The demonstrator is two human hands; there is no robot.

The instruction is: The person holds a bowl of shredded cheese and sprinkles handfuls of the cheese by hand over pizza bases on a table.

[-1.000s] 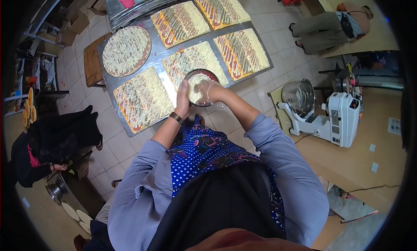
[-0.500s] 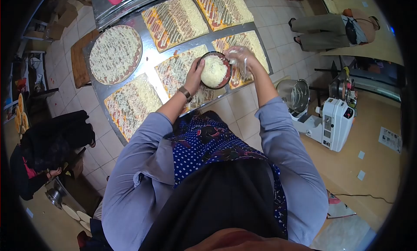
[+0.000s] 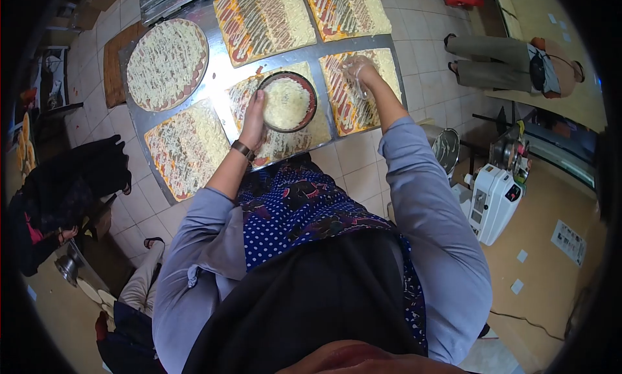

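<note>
My left hand [image 3: 254, 123] grips the side of a round dark-rimmed bowl [image 3: 312, 102] holding pale grated topping [image 3: 285, 103]. The bowl is over a rectangular pizza [image 3: 245, 95] near the table's front edge. My right hand [image 3: 358, 73], in a clear glove, hangs low over the pizza at the right [image 3: 353, 118], fingers pointing down and partly curled. Whatever it may hold is too small to tell. Another rectangular pizza [image 3: 188, 150] lies front left, a round pizza [image 3: 166, 64] back left, and two more rectangular ones [image 3: 265, 21] [image 3: 346, 10] at the back.
The metal table [image 3: 217, 76] carries all the pizzas. At the right stand a white mixer [image 3: 495, 202] and a metal mixing bowl [image 3: 444, 148]. One person [image 3: 492, 63] is at the upper right, another [image 3: 71, 186] at the left, and a third [image 3: 133, 322] at the lower left.
My right hand has moved from beside the bowl to over the right pizza. My left hand and the bowl have shifted left. The camera view has shifted, and more of the third person shows.
</note>
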